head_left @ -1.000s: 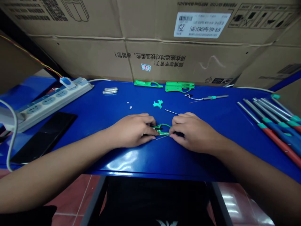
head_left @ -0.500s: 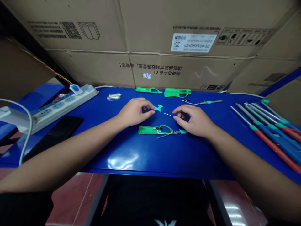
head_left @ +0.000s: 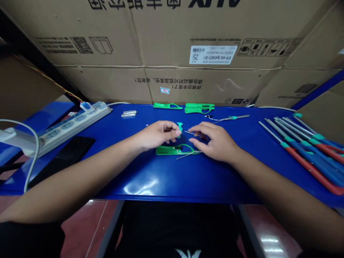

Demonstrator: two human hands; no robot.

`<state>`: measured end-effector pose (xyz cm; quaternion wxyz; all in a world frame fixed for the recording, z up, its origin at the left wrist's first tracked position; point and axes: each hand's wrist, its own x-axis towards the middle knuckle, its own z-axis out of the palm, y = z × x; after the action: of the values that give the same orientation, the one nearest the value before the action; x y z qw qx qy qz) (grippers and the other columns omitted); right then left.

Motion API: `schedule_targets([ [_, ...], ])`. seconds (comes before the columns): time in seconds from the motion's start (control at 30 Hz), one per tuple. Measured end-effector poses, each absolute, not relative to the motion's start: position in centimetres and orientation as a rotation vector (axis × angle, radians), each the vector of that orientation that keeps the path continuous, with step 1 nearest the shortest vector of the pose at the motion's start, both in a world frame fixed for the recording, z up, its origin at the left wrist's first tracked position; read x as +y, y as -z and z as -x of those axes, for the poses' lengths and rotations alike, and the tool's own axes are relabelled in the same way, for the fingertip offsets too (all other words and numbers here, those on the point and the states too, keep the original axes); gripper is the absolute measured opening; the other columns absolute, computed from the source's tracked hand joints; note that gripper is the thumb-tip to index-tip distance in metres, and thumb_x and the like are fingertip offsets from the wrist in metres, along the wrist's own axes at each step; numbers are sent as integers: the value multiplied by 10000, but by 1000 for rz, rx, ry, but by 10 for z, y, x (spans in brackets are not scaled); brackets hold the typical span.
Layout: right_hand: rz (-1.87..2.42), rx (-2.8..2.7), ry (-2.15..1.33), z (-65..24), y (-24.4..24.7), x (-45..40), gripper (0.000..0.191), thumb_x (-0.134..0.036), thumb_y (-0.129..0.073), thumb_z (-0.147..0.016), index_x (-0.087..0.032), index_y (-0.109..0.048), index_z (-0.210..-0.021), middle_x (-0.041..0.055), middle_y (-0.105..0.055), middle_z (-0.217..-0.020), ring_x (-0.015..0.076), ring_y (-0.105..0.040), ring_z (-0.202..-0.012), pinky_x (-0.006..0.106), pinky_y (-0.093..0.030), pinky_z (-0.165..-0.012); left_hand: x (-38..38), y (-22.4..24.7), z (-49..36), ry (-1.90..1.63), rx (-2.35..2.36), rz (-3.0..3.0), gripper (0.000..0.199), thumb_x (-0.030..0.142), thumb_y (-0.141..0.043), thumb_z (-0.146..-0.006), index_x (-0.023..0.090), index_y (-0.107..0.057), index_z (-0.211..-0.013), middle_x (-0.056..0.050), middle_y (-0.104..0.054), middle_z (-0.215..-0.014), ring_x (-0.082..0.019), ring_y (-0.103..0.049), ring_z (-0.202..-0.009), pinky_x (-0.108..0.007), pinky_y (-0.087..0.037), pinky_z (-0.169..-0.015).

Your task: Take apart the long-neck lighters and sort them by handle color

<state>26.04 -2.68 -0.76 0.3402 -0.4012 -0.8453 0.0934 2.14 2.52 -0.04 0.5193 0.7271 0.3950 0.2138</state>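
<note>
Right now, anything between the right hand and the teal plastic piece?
Yes, a thin metal pin. It spans the gap between the right hand and the teal plastic piece, with one end running in among the right fingers. The left hand is against the piece's other side.

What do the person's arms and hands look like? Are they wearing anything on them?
The left hand and right hand are bare, with no gloves, and no rings or watches show. The left forearm and right forearm are bare too. A black sleeve shows at the bottom edge, on the left arm.
</note>
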Motion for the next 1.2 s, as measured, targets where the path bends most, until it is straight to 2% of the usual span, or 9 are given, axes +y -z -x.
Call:
schedule_targets([
  [0.07,958,-2205,-209,-252,7,-33,218,-272,-699,-888,-201,-674,-1093,45,-691,-912,182,-657,-836,319,-516,-777,10,0,-22,-606,834,-1391,435,527,-780,-784,160,-655,-981,-13,-684,-789,-127,-643,-731,-245,-478,-695],
  [0.17,883,-2182,-99,-240,8,-41,186,-287,-718,-885,-199,-670,-1042,57,-708,-918,196,-667,-853,331,-526,-793,-7,2,-27,-666,774,-1109,480,503,-871,-699,162,-628,-934,-7,-694,-819,-122,-675,-777,-242,-500,-749],
  [0.37,882,-2167,19,-232,10,-48,102,-271,-663,-926,-191,-701,-975,67,-752,-902,202,-691,-824,342,-535,-785,-11,1,-26,-638,803,-1167,460,509,-871,-706,156,-627,-871,17,-692,-754,-92,-665,-712,-229,-520,-748],
  [0.5,948,-2094,-211,-236,7,-46,103,-264,-662,-924,-198,-740,-912,41,-762,-841,156,-684,-720,286,-524,-694,-6,2,-21,-654,810,-1418,428,513,-811,-777,141,-675,-941,-33,-740,-836,-121,-690,-773,-245,-531,-751],
  [0.67,1175,-1950,-613,-238,5,-41,159,-288,-648,-909,-195,-771,-869,25,-778,-813,152,-691,-700,261,-509,-636,-12,2,-20,-706,769,-1718,326,353,-822,-775,145,-685,-985,-55,-769,-905,-161,-730,-845,-283,-567,-811],
  [0.77,1248,-1905,-688,-238,6,-40,206,-340,-637,-910,-194,-775,-863,24,-773,-787,148,-670,-657,263,-506,-610,-17,-1,-20,-765,842,-1944,220,294,-796,-800,162,-717,-958,-35,-780,-907,-155,-738,-847,-263,-567,-824],
  [0.87,1209,-1931,-509,-240,7,-40,198,-336,-665,-893,-185,-768,-971,40,-763,-836,146,-652,-660,277,-515,-623,-20,-4,-20,-824,912,-2086,133,303,-730,-871,175,-747,-904,-17,-786,-865,-140,-738,-798,-223,-553,-758],
  [1.0,985,-2163,-127,-246,3,-40,198,-308,-681,-900,-210,-752,-1058,74,-754,-998,204,-688,-880,355,-543,-812,-20,-5,-19,-865,939,-2273,151,332,-690,-908,195,-752,-915,-9,-790,-871,-142,-737,-787,-220,-537,-747],
  [1.2,989,-2245,-59,-249,3,-40,218,-298,-637,-929,-225,-714,-1119,72,-763,-1047,228,-703,-948,390,-554,-868,-23,2,-18,-771,995,-2593,276,348,-601,-961,262,-683,-1210,-8,-795,-1020,-179,-749,-886,-262,-534,-807],
])
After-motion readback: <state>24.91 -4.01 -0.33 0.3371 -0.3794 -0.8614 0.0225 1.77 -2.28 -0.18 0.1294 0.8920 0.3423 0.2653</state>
